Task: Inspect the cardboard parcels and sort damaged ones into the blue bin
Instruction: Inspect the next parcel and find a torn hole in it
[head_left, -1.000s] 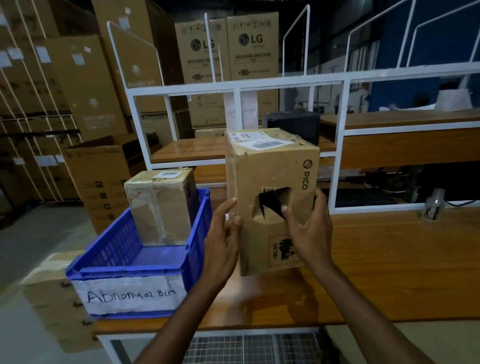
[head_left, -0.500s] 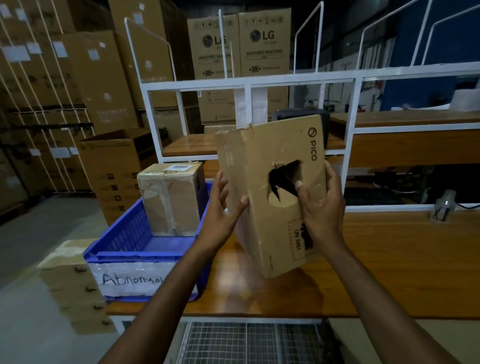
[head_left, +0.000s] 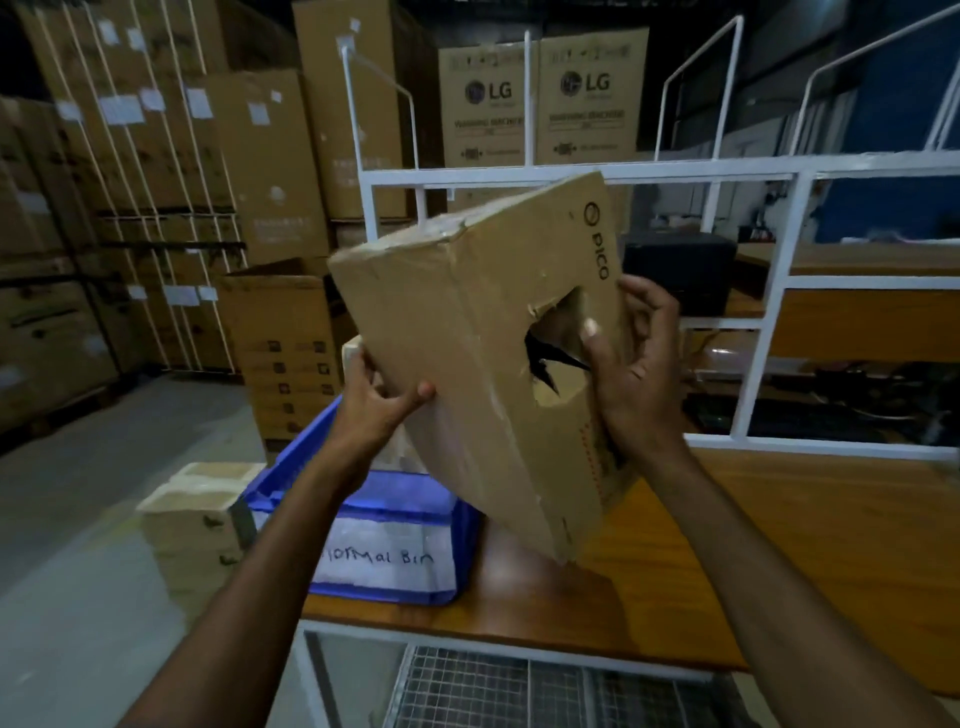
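**Brown cardboard parcel (head_left: 467, 364) with torn hole, held tilted**

Gripped by left hand (head_left: 374, 415) at its left side and right hand (head_left: 639, 379) beside the hole. In the air above wooden table's (head_left: 779, 545) left edge, near blue plastic bin (head_left: 415, 501) at front left corner.

bare forearms (head_left: 291, 545) end in a bare left hand (head_left: 376, 410) and right hand (head_left: 636, 384); short fingernails.

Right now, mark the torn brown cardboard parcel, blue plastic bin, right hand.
torn brown cardboard parcel (head_left: 467, 332): head view, face left of hole.
blue plastic bin (head_left: 293, 460): head view, left rim.
right hand (head_left: 639, 374): head view, middle of hand.
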